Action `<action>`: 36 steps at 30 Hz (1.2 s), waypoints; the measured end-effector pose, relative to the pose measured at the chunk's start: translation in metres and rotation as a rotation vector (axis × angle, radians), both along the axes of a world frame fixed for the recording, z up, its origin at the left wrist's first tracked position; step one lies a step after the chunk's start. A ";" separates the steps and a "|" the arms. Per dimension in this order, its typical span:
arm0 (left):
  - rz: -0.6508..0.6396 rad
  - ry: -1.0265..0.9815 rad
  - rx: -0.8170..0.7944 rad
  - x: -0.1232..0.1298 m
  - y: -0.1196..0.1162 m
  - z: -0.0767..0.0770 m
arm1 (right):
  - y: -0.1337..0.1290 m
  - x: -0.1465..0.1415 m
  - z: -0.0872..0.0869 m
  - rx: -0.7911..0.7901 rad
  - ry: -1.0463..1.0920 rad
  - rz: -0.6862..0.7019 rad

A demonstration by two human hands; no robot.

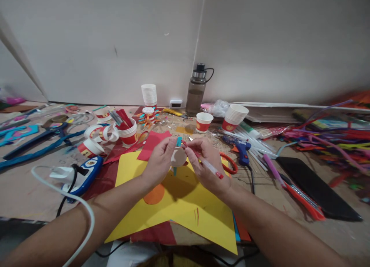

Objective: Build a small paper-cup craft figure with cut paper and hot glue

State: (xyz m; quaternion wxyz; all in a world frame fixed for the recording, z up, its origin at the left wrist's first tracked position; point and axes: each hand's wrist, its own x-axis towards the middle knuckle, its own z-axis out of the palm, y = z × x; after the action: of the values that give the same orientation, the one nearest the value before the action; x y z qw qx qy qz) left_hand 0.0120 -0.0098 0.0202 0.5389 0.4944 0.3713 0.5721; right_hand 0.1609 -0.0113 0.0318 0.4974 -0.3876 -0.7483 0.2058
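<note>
Fingers closed, my left hand [158,159] grips a small round white paper piece [178,158], which looks like a cup base. Teal strips [179,141] stick out from its top and bottom. My right hand [208,163] is closed round a clear-barrelled red pen [209,166], its red tip end close to the upper teal strip. Whether the tip touches the strip I cannot tell. Below both hands lies a yellow paper sheet [130,205] with red pen strokes on its right half. An orange paper circle [154,195] rests on it under my left wrist.
Orange-handled scissors [231,166] and a blue glue gun [244,153] lie right of the sheet. Paper cups [204,122] and a bottle [196,91] stand behind. A power strip [86,176] with a white cable sits left. An orange cutter [306,203] lies beside a black phone-like slab [320,190].
</note>
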 end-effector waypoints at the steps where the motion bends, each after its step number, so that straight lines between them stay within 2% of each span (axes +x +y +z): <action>1: 0.008 0.018 0.011 0.000 0.000 -0.001 | 0.000 0.000 0.001 0.009 -0.009 0.000; 6: 0.032 0.120 0.062 -0.001 0.001 -0.003 | 0.000 0.000 0.001 0.029 -0.025 -0.009; 13: 0.032 0.138 0.074 -0.002 0.001 -0.001 | 0.000 0.001 0.002 0.134 -0.074 -0.038; 25: 0.033 0.111 0.065 0.000 -0.003 0.003 | -0.003 0.000 0.009 0.219 -0.117 -0.034; 36: 0.052 0.095 0.049 0.001 0.000 -0.002 | -0.005 0.000 0.013 0.266 -0.154 -0.036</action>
State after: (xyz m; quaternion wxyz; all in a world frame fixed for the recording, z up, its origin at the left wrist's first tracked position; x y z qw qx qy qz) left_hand 0.0130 -0.0103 0.0187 0.4934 0.5242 0.3953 0.5705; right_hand 0.1611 -0.0159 0.0444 0.4888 -0.3463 -0.7980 0.0657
